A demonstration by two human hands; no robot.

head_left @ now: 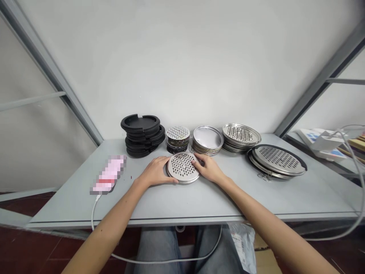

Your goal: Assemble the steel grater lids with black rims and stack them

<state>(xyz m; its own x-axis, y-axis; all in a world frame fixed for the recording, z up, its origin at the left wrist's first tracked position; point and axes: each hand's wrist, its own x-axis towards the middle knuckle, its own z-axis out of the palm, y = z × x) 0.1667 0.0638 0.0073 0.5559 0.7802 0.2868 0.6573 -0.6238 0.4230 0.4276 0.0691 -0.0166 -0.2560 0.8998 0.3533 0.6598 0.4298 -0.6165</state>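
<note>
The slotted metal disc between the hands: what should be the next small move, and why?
Perhaps lift the slotted metal disc slightly, because the left hand and right hand already hold opposite sides of it, and it seems to rest on the table.

Round silver disc, slotted face upward, between both hands

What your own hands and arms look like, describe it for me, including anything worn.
The left hand and right hand are ungloved; no ring, watch or bracelet shows. The left forearm and right forearm show no sleeves.
</note>
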